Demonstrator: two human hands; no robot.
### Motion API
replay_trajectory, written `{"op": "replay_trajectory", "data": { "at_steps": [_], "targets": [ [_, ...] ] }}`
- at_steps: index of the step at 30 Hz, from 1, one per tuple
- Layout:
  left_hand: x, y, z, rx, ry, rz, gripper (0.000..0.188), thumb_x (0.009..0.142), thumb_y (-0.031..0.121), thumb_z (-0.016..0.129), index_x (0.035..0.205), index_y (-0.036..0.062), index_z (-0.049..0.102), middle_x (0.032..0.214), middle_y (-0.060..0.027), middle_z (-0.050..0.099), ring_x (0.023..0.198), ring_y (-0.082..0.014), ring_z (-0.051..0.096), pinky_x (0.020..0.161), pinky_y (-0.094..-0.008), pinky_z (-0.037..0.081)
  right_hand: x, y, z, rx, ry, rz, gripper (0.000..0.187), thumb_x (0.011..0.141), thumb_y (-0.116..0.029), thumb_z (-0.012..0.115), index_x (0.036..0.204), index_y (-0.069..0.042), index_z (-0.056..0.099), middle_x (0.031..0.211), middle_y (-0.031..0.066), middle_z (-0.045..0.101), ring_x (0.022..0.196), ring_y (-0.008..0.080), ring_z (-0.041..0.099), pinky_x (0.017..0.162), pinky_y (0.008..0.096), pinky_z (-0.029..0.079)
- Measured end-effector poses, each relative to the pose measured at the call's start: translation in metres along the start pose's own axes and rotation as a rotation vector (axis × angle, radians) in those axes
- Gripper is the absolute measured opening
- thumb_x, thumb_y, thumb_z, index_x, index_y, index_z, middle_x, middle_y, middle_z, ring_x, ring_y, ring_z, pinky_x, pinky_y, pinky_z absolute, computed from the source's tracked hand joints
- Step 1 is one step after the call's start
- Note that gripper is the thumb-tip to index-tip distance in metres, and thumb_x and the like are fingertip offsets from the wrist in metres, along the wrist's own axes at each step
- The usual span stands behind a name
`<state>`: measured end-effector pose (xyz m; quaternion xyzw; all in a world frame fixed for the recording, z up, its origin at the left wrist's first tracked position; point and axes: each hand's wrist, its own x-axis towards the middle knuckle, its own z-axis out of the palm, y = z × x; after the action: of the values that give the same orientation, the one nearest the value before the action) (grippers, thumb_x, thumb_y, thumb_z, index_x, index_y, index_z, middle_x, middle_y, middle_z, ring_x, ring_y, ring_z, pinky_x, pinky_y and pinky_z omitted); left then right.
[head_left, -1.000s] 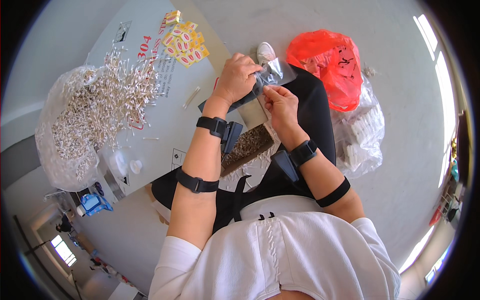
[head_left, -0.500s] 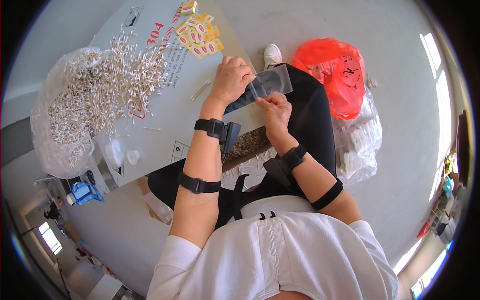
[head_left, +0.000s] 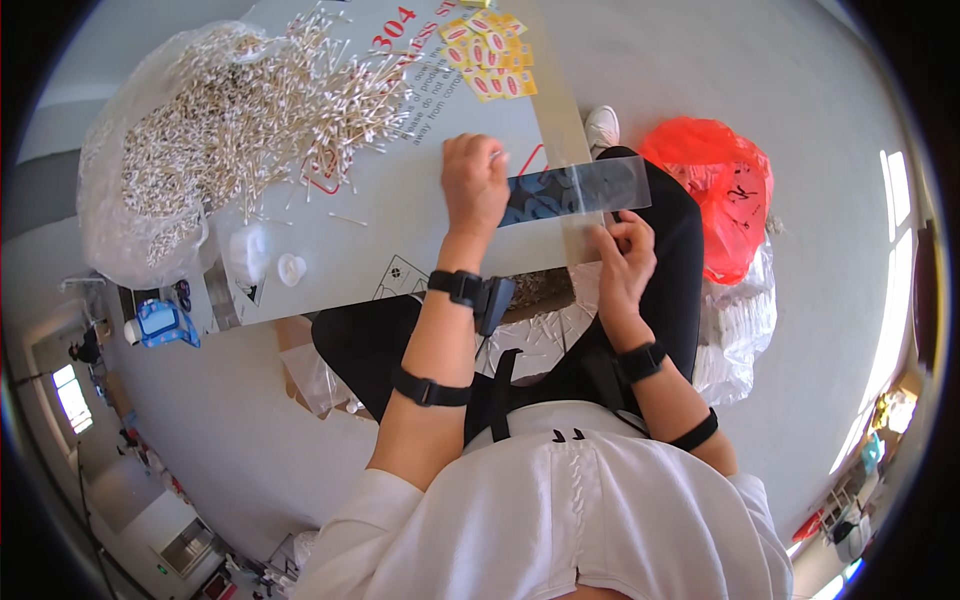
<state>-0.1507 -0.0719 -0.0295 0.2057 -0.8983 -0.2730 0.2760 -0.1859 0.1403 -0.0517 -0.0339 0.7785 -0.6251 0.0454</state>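
My left hand [head_left: 473, 182] rests curled on the grey cardboard work surface [head_left: 400, 240], gripping the left end of a long clear plastic sleeve [head_left: 585, 188] with blue print. My right hand [head_left: 625, 262] is below the sleeve's right part, fingers curled at the board's edge; whether it touches the sleeve I cannot tell. A big heap of white cotton swabs [head_left: 240, 110] spills from a clear bag to the left of my left hand. A single swab [head_left: 348, 219] lies loose between heap and hand.
Small yellow-and-red packets [head_left: 490, 55] lie at the board's far edge. A white cap [head_left: 291, 268] and small tub [head_left: 247, 250] sit near its left corner. A red plastic bag [head_left: 715, 195] and a clear bag of packed goods [head_left: 735, 320] stand on the floor at right.
The view has shifted so the board sits more centrally. The clear sleeve now lies stretched flat and lower, with my left hand at its left end and my right hand dropped below it.
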Motion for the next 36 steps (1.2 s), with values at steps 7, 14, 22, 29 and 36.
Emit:
{"op": "replay_trajectory", "data": {
  "at_steps": [7,14,22,29,36],
  "targets": [
    [-0.019,-0.026,-0.04,0.208,0.041,-0.084,0.017,0.072,0.007,0.072,0.083,0.0093,0.059,0.092,-0.0071,0.055,0.094,-0.0309,0.052,0.079,-0.0438,0.042,0.033,-0.06,0.052,-0.116,-0.439,-0.354,0.017,0.08,-0.001,0.071,0.094,-0.004,0.061,0.097,0.009,0.059,0.081,0.0217,0.056,0.074,0.0302,0.047],
    [-0.046,-0.019,-0.048,0.164,-0.048,-0.051,0.017,0.073,0.004,0.072,0.082,0.0086,0.058,0.086,-0.0067,0.057,0.089,-0.03,0.054,0.079,-0.0411,0.044,0.03,-0.039,0.106,-0.37,-0.631,-0.776,0.015,0.072,-0.008,0.072,0.086,-0.009,0.067,0.092,0.0062,0.061,0.087,0.0286,0.059,0.075,0.0399,0.047],
    [-0.016,-0.096,-0.101,0.468,0.399,-0.504,0.028,0.077,0.024,0.074,0.094,0.006,0.062,0.102,-0.0133,0.06,0.102,-0.0342,0.053,0.087,-0.0451,0.044,0.007,-0.048,0.107,-0.354,-0.635,-0.794,0.008,0.078,-0.008,0.069,0.085,-0.009,0.065,0.088,0.0039,0.059,0.083,0.0259,0.058,0.073,0.0376,0.046],
    [0.01,-0.11,-0.098,0.68,0.178,-0.65,0.029,0.08,0.03,0.072,0.093,0.0055,0.064,0.109,-0.014,0.057,0.109,-0.0366,0.048,0.092,-0.0481,0.042,0.007,-0.051,0.109,-0.366,-0.647,-0.758,0.008,0.077,-0.007,0.069,0.084,-0.009,0.065,0.088,0.0041,0.059,0.083,0.0258,0.057,0.073,0.0375,0.046],
    [-0.019,-0.117,-0.096,0.39,0.429,-0.589,0.013,0.083,0.012,0.068,0.089,0.0025,0.061,0.104,-0.0145,0.057,0.104,-0.0351,0.048,0.089,-0.045,0.041,0.009,-0.053,0.108,-0.363,-0.641,-0.774,0.009,0.077,-0.007,0.069,0.084,-0.009,0.064,0.087,0.0046,0.058,0.082,0.0259,0.057,0.072,0.0375,0.046]
  ]
}}
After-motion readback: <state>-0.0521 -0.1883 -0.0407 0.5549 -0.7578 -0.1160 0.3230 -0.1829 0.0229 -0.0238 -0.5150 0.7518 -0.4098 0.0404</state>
